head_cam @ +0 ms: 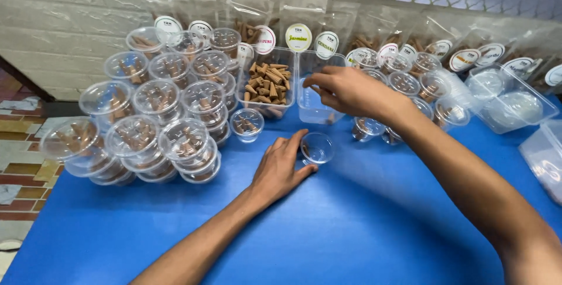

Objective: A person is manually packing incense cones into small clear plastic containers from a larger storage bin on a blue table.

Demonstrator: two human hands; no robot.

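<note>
Your left hand (pixel 280 171) lies flat on the blue table (pixel 328 232), fingers loosely spread, thumb and forefinger bracketing a small empty clear cup (pixel 317 148) and touching its side. Your right hand (pixel 345 90) hovers over a clear rectangular tub (pixel 310 106), fingertips bunched; whether they pinch anything you cannot tell. The neighbouring tub (pixel 268 86) holds brown cones. Lidded cups of cones (pixel 155 124) are stacked to the left.

The small round cup (pixel 317 147) is clear, glossy plastic, as are the lidded cups (pixel 153 122) stacked on the left and the rectangular tub (pixel 268 89). The cones (pixel 269 80) inside look matt, brown and slightly rough. The tabletop (pixel 328 226) is smooth blue with a soft sheen. The pouches (pixel 298 21) behind are shiny transparent film.
</note>
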